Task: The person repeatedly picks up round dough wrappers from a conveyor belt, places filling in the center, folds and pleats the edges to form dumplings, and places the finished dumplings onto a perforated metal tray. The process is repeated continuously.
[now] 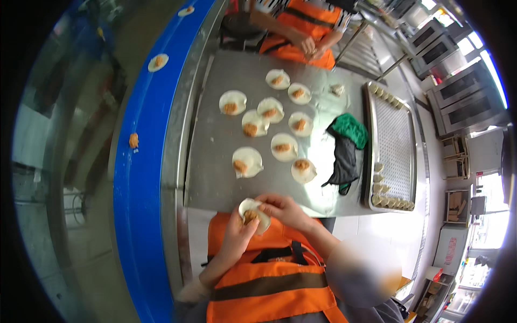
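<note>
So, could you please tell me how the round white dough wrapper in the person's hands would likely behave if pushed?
The round white dough wrapper is probably floppy, since it curves between the left hand and right hand. Its lumpy orange-brown filling looks soft and partly exposed, so a firm push might squeeze some out.

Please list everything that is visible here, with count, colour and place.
Table: one, silver, centre
Belt: one, blue, left
Filled wrappers: eleven, pale, nine on table, two on belt
Loose filling: one, orange, on belt
Tray: one, silver, table's right
Folded pieces: several, pale, at both tray ends
Small lump: one, pale, near tray's far end
Cloth bundle: one, green and black, beside tray
Co-worker: one, orange-clad, beyond table
Oven-like cabinets: at least two, silver, right background
Other background: unclear
Held wrapper: one, pale, with filling, lower centre
Own apron: one, orange, bottom
Left hand: one, bare, on held wrapper
Right hand: one, bare, likewise
</note>
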`<state>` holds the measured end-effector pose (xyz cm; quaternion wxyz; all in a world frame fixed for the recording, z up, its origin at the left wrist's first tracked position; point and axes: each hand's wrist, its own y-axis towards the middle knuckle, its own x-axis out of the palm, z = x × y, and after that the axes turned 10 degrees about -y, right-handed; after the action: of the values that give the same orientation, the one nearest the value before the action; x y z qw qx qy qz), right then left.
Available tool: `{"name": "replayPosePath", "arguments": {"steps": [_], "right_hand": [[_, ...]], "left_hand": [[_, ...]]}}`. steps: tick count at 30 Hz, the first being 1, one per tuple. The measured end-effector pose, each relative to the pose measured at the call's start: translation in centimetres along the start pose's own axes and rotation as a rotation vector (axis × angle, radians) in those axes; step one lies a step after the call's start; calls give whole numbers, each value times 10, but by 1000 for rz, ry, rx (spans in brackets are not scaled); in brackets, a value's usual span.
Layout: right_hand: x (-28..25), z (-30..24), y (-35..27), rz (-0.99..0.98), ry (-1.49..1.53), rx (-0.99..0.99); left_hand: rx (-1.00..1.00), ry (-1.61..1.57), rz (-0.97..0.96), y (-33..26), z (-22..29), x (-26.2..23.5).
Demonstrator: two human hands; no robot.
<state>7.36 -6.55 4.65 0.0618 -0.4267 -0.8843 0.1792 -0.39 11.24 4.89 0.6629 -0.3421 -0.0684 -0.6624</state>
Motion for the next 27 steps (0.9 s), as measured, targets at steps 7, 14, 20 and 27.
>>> {"name": "replayPosePath", "arguments": {"steps": [7,14,20,27], "right_hand": [[-3,28,-31,196,163,-35],[-13,50,-48,437,-42,-93],[-12,12,-53,476,-492,-375],[-15,48,-61,482,-456,-366]], "left_hand": [[15,180,-82,10,-17,19],[152,385,16,21,-53,28],[18,347,56,18,-41,34],[-28,557,-103,24,-50,29]]}}
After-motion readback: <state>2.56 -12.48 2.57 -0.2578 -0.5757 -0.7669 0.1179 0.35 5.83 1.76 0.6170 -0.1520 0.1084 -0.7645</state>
